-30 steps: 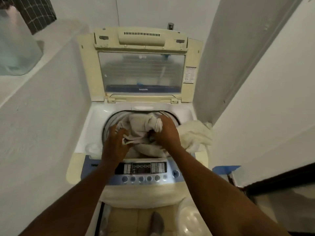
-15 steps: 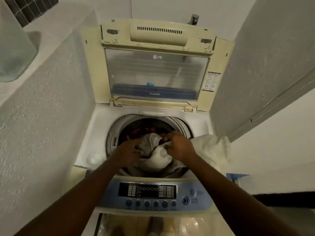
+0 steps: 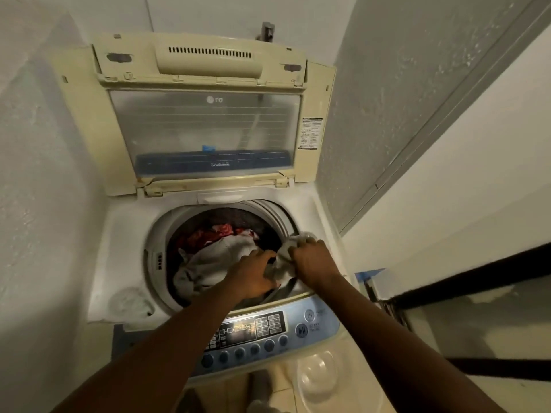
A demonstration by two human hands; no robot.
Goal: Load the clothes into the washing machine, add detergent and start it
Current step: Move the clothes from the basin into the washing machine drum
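Standing right behind them here — both hands are down at the front right of the drum (image 3: pixel 167 234), bunched around a pale cloth (image 3: pixel 281 263) that's half over the rim. The left hand (image 3: pixel 253 274) is curled shut on the lower part of it, the right hand (image 3: pixel 313 260) is fisted on the upper end, which pokes out past the knuckles near the edge of the washer (image 3: pixel 119 234). Rest of the load is already inside: a grey-white garment (image 3: pixel 214 260) on top, something red (image 3: pixel 214 232) behind it. Lid (image 3: pixel 205 129) is propped up at the back. From the way the cloth crumples I'd say it's soft, light and floppy — no stiffness at all, so it'll sag and trail wherever it isn't held. Best bet is grabbing it in a wad near the middle like they're doing, not by a corner, or a tail could hang over the rim. Not slippery or fragile, I'd guess. Panel (image 3: pixel 253 329) in front looks untouched, and I can't see any detergent.
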